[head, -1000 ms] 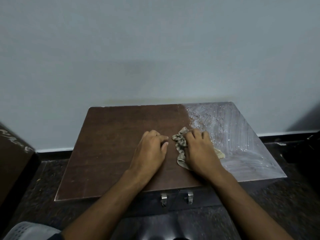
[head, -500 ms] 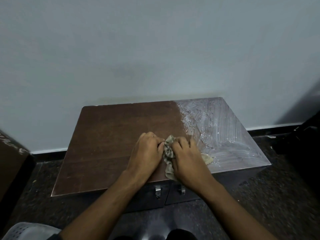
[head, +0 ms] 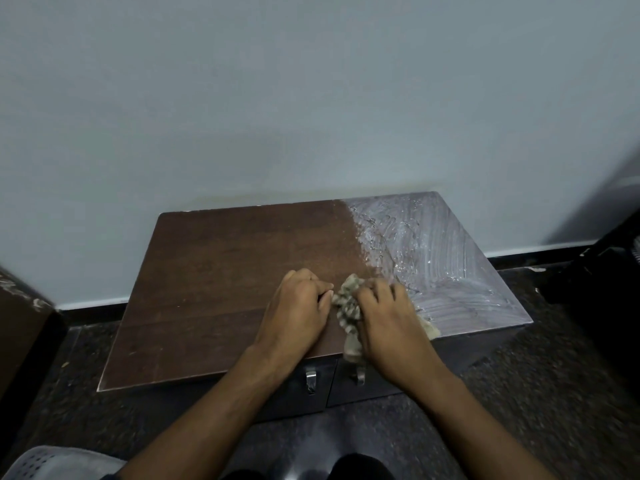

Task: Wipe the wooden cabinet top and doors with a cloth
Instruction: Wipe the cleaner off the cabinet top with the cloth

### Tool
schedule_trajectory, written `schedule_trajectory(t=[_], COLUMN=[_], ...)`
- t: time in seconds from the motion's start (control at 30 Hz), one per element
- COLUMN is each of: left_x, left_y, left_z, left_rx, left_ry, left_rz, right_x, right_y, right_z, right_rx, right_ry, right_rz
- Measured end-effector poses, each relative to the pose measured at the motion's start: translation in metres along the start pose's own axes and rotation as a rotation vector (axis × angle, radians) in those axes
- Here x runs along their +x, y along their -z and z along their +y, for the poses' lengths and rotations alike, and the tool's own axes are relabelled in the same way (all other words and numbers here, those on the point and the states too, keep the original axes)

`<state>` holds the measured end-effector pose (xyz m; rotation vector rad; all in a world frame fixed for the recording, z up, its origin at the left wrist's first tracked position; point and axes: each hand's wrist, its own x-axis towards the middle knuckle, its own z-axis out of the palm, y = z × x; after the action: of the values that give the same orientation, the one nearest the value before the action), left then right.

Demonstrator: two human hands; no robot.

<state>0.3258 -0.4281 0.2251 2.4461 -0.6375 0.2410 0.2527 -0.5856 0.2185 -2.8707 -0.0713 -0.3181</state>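
Note:
A low wooden cabinet [head: 221, 271] stands against the wall; its left part is dark brown, its right part is smeared with white residue [head: 443, 258]. A crumpled beige patterned cloth [head: 348, 303] lies near the front middle of the top, one end hanging over the front edge. My right hand [head: 388, 320] presses down on the cloth with fingers curled over it. My left hand [head: 298, 306] is curled beside it, fingertips pinching the cloth's left edge. Two metal door handles [head: 311, 380] show below the front edge.
A pale wall rises behind the cabinet, with a dark skirting along the speckled floor. A dark brown piece of furniture [head: 20, 327] stands at the left edge, a dark object [head: 609, 271] at the right, and a white perforated basket [head: 45, 464] at the bottom left.
My left hand has slid right until it touches and grips the cloth. The view has shifted, and the cloth's lower end now hangs further over the front edge.

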Motion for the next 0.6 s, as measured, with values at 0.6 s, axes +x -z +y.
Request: schedule_trajectory(t=[0.6], left_x=[0.017], left_y=[-0.014], left_z=[0.022], left_rx=[-0.053], left_ry=[-0.012], left_rz=[0.001], right_x=[-0.007], right_y=[0.006], right_z=[0.008], right_rx=[0.026], right_ry=[-0.057], right_rz=[0.037])
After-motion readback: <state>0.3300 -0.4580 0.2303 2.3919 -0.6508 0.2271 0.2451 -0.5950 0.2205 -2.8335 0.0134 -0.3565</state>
